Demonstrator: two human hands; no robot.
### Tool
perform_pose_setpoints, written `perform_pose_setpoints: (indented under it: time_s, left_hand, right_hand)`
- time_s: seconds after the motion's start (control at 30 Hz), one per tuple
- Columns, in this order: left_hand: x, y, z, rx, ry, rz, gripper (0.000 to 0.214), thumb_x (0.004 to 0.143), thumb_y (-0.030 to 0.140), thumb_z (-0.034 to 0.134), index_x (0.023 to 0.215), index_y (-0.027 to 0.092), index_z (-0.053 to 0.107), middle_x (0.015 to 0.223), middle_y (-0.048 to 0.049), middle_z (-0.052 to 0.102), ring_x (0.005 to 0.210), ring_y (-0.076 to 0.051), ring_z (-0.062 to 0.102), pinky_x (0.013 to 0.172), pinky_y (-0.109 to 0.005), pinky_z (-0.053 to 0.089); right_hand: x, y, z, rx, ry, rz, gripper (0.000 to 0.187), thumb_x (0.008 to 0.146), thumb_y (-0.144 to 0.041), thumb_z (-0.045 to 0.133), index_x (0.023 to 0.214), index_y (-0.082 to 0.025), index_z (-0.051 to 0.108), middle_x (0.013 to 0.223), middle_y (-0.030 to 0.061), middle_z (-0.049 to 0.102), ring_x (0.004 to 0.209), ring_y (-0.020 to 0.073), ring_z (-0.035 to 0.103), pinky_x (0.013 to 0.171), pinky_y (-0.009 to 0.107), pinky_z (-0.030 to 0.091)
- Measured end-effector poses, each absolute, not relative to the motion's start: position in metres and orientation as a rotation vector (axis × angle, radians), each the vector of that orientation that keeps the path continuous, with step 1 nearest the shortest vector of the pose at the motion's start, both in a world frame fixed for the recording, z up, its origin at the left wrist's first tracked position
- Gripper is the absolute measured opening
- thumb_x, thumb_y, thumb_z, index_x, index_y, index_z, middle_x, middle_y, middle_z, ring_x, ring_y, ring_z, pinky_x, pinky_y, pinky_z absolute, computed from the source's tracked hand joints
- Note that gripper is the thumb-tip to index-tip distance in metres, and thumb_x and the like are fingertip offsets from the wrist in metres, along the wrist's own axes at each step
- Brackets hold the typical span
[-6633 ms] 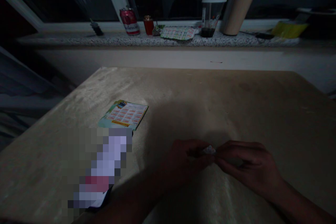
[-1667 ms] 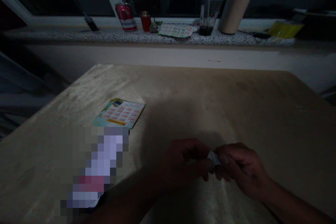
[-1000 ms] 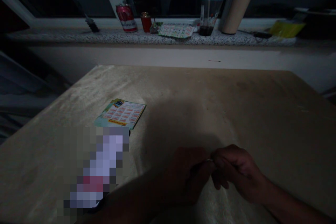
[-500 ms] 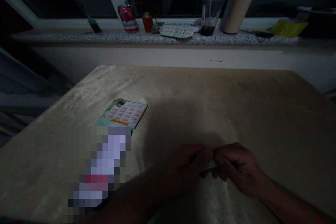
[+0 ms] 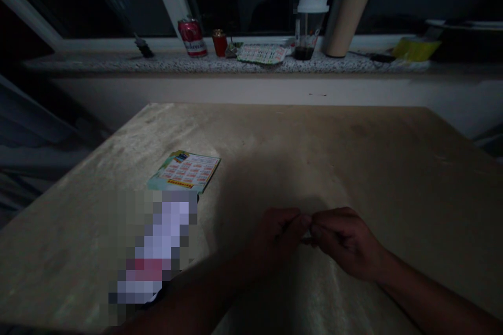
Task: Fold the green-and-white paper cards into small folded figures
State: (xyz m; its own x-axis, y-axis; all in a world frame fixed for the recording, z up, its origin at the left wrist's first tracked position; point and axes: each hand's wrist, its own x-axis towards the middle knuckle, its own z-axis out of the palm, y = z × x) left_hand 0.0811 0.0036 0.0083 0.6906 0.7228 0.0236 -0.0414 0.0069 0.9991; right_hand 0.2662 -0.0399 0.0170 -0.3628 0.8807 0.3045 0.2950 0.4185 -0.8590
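Above the near part of the table (image 5: pixel 275 131), my left hand (image 5: pixel 279 235) and my right hand (image 5: pixel 348 243) meet at the fingertips. Both are closed, with thumbs and forefingers pinched together. Whatever lies between them is almost wholly covered by the fingers, and the dim light hides its kind. To the left of my hands lies a printed card (image 5: pixel 190 170) with rows of red print on white and a greenish border. Just in front of it is a long, bright, pixelated object (image 5: pixel 157 251), partly behind my left forearm.
On the speckled windowsill (image 5: pixel 165 65) stand a red can (image 5: pixel 192 37), a small red jar (image 5: pixel 219 43), a crumpled printed sheet (image 5: pixel 261 54), a lidded cup with a straw (image 5: pixel 305 31), a cardboard tube (image 5: pixel 349 15) and a yellow item (image 5: pixel 416 49).
My hands have drawn closer together and moved slightly up and left in view. The pale strip that showed between them is now hidden by the fingers. The camera view has tilted a little.
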Motion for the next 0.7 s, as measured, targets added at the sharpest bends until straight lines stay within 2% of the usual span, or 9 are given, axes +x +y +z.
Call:
perform_pose_setpoints:
  time_s: [0.13, 0.33, 0.5, 0.6, 0.7]
  left_hand:
    - [0.083, 0.006, 0.005, 1.384, 0.654, 0.638, 0.056, 0.093, 0.064, 0.054, 0.066, 0.015, 0.055, 0.059, 0.0042, 0.041, 0.055, -0.009, 0.036, 0.054, -0.022, 0.036]
    - [0.081, 0.01, 0.005, 1.489, 0.648, 0.665, 0.054, 0.097, 0.06, 0.048, 0.069, 0.015, 0.058, 0.06, 0.003, 0.045, 0.056, -0.01, 0.041, 0.055, -0.024, 0.033]
    - [0.078, 0.008, 0.011, 1.655, 0.685, 0.675, 0.049, 0.1, 0.05, 0.047, 0.066, 0.016, 0.053, 0.059, 0.0032, 0.045, 0.055, -0.01, 0.041, 0.054, -0.024, 0.029]
    - [0.08, 0.005, 0.014, 1.623, 0.679, 0.676, 0.044, 0.1, 0.044, 0.048, 0.069, 0.015, 0.057, 0.061, 0.0018, 0.051, 0.057, -0.011, 0.045, 0.056, -0.024, 0.032]
    - [0.083, 0.004, 0.014, 1.544, 0.656, 0.685, 0.043, 0.1, 0.044, 0.049, 0.071, 0.015, 0.059, 0.062, 0.0011, 0.053, 0.058, -0.011, 0.047, 0.057, -0.023, 0.037]
  right_hand:
    - [0.267, -0.036, 0.016, -1.01, -1.936, 0.839, 0.038, 0.101, -0.025, 0.048, 0.064, -0.021, 0.039, 0.058, -0.0069, 0.031, 0.048, 0.008, 0.031, 0.048, 0.025, 0.025]
    - [0.268, -0.033, 0.011, -1.089, -1.842, 0.912, 0.042, 0.104, -0.032, 0.046, 0.064, -0.02, 0.046, 0.056, -0.0057, 0.038, 0.048, 0.0088, 0.036, 0.048, 0.026, 0.028]
    - [0.271, -0.033, 0.007, -1.038, -1.816, 1.007, 0.042, 0.105, -0.037, 0.045, 0.066, -0.019, 0.049, 0.058, -0.0061, 0.036, 0.05, 0.0088, 0.037, 0.047, 0.024, 0.028]
    - [0.273, -0.032, 0.006, -0.999, -1.822, 1.046, 0.039, 0.104, -0.036, 0.047, 0.071, -0.018, 0.054, 0.059, -0.0053, 0.04, 0.051, 0.0089, 0.04, 0.049, 0.023, 0.03]
    - [0.273, -0.032, 0.006, -0.994, -1.827, 1.027, 0.04, 0.104, -0.035, 0.047, 0.068, -0.019, 0.052, 0.059, -0.0054, 0.04, 0.05, 0.0086, 0.039, 0.049, 0.024, 0.03]
